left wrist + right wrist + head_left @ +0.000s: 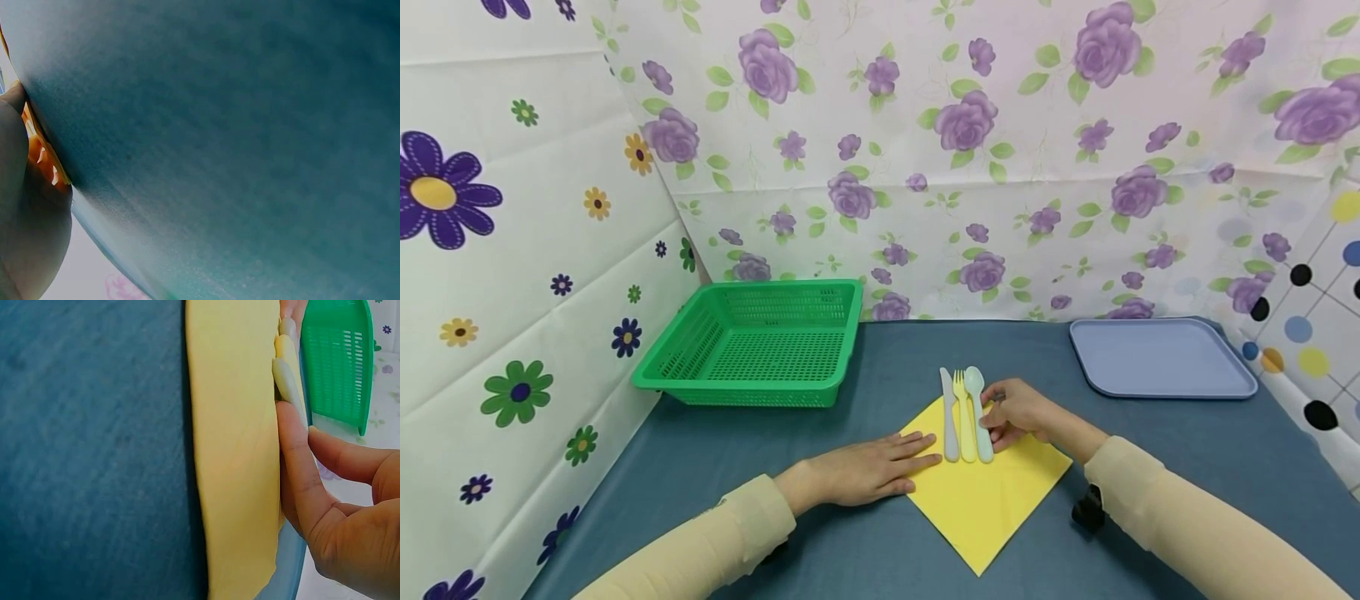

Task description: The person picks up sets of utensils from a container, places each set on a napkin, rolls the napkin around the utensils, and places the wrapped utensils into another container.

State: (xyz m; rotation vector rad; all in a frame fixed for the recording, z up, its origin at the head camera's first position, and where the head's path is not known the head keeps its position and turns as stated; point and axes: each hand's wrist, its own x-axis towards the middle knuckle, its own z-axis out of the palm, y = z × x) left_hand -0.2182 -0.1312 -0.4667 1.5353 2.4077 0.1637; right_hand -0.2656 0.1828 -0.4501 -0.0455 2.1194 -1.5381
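Pinching my spoon (977,412)

My left hand (872,468) lies flat, fingers apart, on the left corner of the napkin (985,517). Knife (950,417), fork (965,427) and spoon lie across its far edge, my right hand (1018,412) pinching the spoon.

Your left arm (700,533) reaches in from the lower left, your right arm (1202,517) from the lower right. Your left hand (876,471) lies palm down, its fingers straight and slightly spread, pointing inward. Your right hand (1018,412) sits a little farther forward, fingers bent, thumb and fingertips drawn close in a light pinch. The two hands are near each other but apart.
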